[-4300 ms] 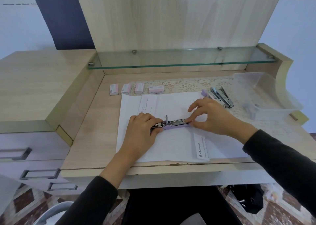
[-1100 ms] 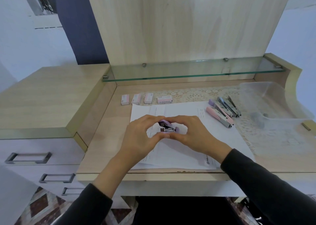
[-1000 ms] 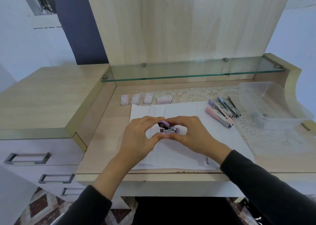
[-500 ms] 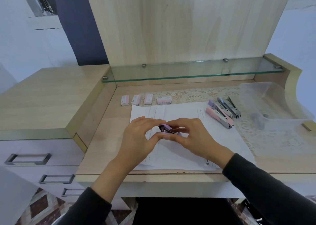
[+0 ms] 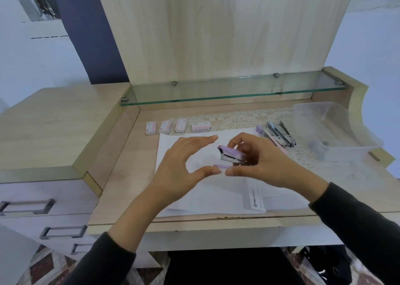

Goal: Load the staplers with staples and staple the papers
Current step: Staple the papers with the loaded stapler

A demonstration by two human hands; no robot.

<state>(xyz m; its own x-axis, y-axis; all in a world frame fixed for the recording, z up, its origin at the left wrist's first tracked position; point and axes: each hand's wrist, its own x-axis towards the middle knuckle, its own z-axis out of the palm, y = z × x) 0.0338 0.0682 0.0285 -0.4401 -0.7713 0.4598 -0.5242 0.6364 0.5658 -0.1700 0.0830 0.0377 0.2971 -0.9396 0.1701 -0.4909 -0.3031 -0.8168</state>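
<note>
- My right hand [image 5: 266, 165] curls round the lilac stapler [image 5: 230, 154], holding it above the papers [image 5: 216, 200] with its mouth gaping toward nine o'clock.
- My left hand [image 5: 181, 167] is spread, fingers straight, gripping nothing. Its thumb tip lies just beside the stapler's lower arm, and I cannot tell whether they touch.
- The papers lie on a pale wooden desk [image 5: 125, 176].
- At eleven o'clock from the papers, four staple boxes [image 5: 180, 126] stand in a row.
- At two o'clock, the other staplers [image 5: 279, 134] lie together by a lace mat [image 5: 236, 120], with a clear plastic tub [image 5: 337, 120] at three o'clock.
- A glass shelf [image 5: 227, 89] spans twelve o'clock under a tall wooden back panel [image 5: 216, 35].
- At nine o'clock there is a raised cabinet with metal-handled drawers [image 5: 32, 206].
- A dark blue wall strip [image 5: 86, 35] rises at eleven o'clock, and patterned floor tiles [image 5: 43, 263] show at seven.
</note>
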